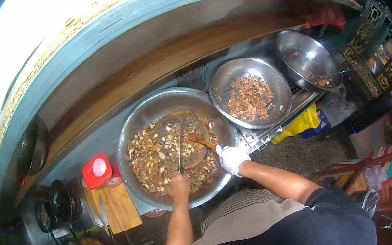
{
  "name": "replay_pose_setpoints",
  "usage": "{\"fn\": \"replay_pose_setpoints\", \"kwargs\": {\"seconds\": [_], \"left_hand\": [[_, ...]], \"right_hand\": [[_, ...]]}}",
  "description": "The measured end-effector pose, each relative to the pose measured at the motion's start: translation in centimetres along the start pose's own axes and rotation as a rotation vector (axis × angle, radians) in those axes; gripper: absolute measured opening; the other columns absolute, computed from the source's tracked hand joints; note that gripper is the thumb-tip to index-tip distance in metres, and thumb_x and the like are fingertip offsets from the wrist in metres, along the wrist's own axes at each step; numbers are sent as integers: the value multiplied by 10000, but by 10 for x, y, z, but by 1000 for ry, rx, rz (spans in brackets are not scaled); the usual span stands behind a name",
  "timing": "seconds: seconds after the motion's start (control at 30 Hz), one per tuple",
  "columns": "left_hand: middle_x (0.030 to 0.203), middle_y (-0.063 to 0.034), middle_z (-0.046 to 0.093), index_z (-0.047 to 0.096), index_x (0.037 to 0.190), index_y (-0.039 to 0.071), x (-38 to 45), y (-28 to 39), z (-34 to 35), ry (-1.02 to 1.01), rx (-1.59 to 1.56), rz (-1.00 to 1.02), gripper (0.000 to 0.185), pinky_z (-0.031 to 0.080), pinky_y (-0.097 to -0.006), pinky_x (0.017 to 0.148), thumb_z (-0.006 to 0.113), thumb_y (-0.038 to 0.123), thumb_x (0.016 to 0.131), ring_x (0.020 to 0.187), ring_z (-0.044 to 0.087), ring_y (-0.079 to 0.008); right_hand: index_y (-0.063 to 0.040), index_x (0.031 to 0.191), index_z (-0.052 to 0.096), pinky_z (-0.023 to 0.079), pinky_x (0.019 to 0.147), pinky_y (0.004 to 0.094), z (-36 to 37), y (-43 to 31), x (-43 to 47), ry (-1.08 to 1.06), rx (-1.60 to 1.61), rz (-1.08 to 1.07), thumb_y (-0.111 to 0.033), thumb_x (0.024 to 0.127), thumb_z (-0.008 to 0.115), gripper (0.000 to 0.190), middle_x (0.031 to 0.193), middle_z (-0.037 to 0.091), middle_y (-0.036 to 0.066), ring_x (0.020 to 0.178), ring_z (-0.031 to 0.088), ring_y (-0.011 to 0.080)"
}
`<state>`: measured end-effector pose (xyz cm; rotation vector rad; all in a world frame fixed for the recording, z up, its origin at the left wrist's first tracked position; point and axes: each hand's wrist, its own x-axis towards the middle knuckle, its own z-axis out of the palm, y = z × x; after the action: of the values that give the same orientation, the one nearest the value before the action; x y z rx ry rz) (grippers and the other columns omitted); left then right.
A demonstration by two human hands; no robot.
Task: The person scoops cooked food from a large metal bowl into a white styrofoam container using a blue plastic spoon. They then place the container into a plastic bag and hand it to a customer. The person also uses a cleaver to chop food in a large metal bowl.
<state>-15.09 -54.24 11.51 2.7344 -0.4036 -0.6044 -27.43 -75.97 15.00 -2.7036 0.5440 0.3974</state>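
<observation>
Before me is a wide metal basin (141, 103) with chopped food, apparently meat (145, 159), spread through it. Within it lies a round wooden chopping board (196, 156), partly covered by pieces. My left hand (180, 184), bare, grips the dark handle of a knife (180, 150), whose blade appears nearly edge-on over the board. A white glove covers my right hand (232, 158) at the basin's right side. It holds a wooden spatula (202, 140), its broad end among the pieces near the blade.
Right of the basin, a metal bowl (216, 82) holds finely chopped food; another bowl (292, 46) tilts beyond it with scraps. At left are a cutting board (125, 209) with a knife (103, 211), a red container (91, 169) and a dark pan (61, 201). A wooden ledge (137, 74) runs behind.
</observation>
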Motion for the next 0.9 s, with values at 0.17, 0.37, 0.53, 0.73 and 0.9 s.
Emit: {"fn": "replay_pose_setpoints", "kwargs": {"seconds": [0.17, 0.37, 0.53, 0.73, 0.9], "left_hand": [[926, -340, 700, 574, 1144, -56, -1, 7, 6, 434, -281, 51, 371, 546, -571, 750, 636, 274, 985, 863, 689, -526], [897, -318, 711, 561, 1105, -33, -2, 10, 12, 68, 97, 35, 367, 557, -581, 721, 588, 317, 999, 848, 697, -518], [804, -313, 692, 549, 1049, -42, -3, 7, 10, 587, -279, 167, 370, 547, -597, 674, 588, 324, 1011, 768, 696, -514], [827, -309, 704, 555, 1065, -51, -3, -4, 6, 150, 1, 172, 347, 563, -592, 707, 633, 275, 973, 782, 704, -506], [870, -314, 701, 561, 1105, -55, -3, -12, 5, 352, -324, 170, 380, 558, -575, 751, 658, 284, 964, 828, 697, -514]], "right_hand": [[14, 1521, 440, 556, 887, 483, -19, 23, 3, 22, -52, 60, -182, 1033, 361, 531, 1116, 698, 257, 976, 700, 405], [15, 1462, 493, 566, 862, 480, -22, 9, 8, -75, -98, -11, -161, 1022, 377, 488, 1150, 705, 230, 1049, 708, 386], [69, 1508, 413, 567, 880, 452, -7, 4, -11, -50, -50, 56, -55, 969, 415, 552, 1141, 672, 252, 1034, 693, 389], [62, 1503, 424, 571, 851, 447, -5, -11, -24, -64, -280, -10, -64, 1000, 416, 518, 1096, 679, 236, 1029, 687, 368], [33, 1300, 578, 559, 916, 490, 3, -16, -33, -55, 102, 263, -283, 1124, 302, 455, 1149, 677, 260, 1067, 679, 424]]}}
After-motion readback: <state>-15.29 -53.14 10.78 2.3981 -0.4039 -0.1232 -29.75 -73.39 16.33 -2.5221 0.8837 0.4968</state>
